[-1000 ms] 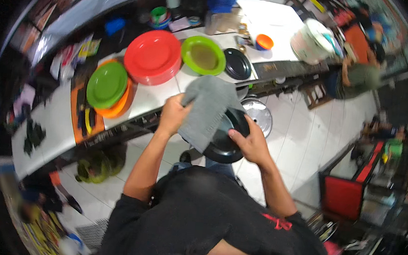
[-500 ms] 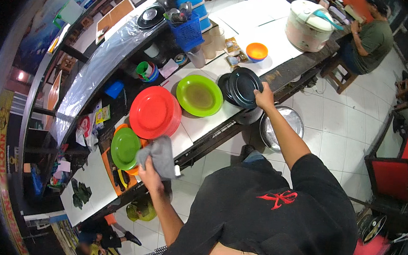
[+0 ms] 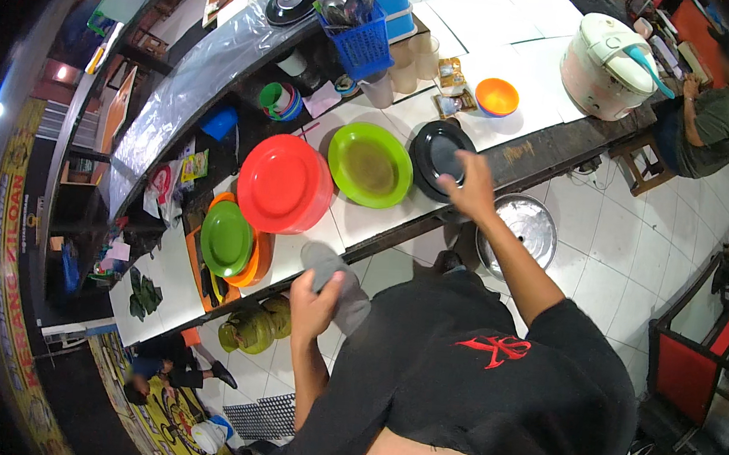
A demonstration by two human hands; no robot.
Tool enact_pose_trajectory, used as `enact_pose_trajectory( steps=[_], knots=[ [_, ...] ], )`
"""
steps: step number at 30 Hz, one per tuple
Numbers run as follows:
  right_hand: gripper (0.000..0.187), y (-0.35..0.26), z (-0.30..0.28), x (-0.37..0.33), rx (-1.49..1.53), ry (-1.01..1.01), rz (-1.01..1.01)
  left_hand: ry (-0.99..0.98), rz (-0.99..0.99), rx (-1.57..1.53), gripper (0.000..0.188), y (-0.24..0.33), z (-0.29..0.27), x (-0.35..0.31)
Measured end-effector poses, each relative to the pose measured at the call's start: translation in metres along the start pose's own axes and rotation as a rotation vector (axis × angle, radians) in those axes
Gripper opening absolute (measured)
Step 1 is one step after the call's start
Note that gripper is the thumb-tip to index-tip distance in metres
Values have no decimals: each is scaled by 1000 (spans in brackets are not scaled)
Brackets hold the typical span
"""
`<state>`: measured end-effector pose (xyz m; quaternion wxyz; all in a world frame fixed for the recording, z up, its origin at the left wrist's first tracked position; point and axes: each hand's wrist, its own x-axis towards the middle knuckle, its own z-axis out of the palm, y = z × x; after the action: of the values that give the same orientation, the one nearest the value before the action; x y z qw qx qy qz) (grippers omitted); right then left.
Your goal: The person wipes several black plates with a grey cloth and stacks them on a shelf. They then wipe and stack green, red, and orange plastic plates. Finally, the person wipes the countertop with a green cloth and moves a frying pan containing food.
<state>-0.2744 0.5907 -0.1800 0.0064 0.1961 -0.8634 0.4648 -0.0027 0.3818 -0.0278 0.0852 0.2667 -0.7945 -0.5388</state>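
A grey cloth [image 3: 347, 306] hangs from my left hand [image 3: 313, 304], gripped between thumb and fingers just off the table's front edge. My right hand [image 3: 474, 192] is over the near edge of the stacked black plates [image 3: 437, 147], with thumb and fingers apart and nothing gripped. To the left of those plates lies a lime-green oval plate [image 3: 370, 166] with a darkened middle. Beside it stands a tall stack of red plates [image 3: 284, 184]. Farther left, a green plate [image 3: 226, 240] rests on orange ones [image 3: 259, 263].
An orange bowl [image 3: 497, 97], small packets [image 3: 451, 88] and a rice cooker [image 3: 605, 68] stand farther right on the table. Behind are a blue cutlery basket [image 3: 363, 50] and clear cups. A metal basin [image 3: 517, 236] is low beside the table. Another person [image 3: 716, 128] sits at right.
My right hand has set the black plate down on its stack and let go. My left hand has drawn the grey cloth away from the green plate, toward my body.
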Motion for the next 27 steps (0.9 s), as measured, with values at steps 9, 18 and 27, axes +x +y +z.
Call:
enact_pose_trajectory(
  steps=[9, 18, 27],
  knots=[
    [40, -101, -65, -69, 607, -647, 88, -623, 475, 251, 27, 91, 45, 120],
    [39, -70, -146, -130, 432, 227, 420, 174, 933, 503, 32, 127, -59, 439],
    [32, -116, -36, -219, 476, 629, 746, -153, 1029, 1052, 69, 141, -70, 515]
  ],
)
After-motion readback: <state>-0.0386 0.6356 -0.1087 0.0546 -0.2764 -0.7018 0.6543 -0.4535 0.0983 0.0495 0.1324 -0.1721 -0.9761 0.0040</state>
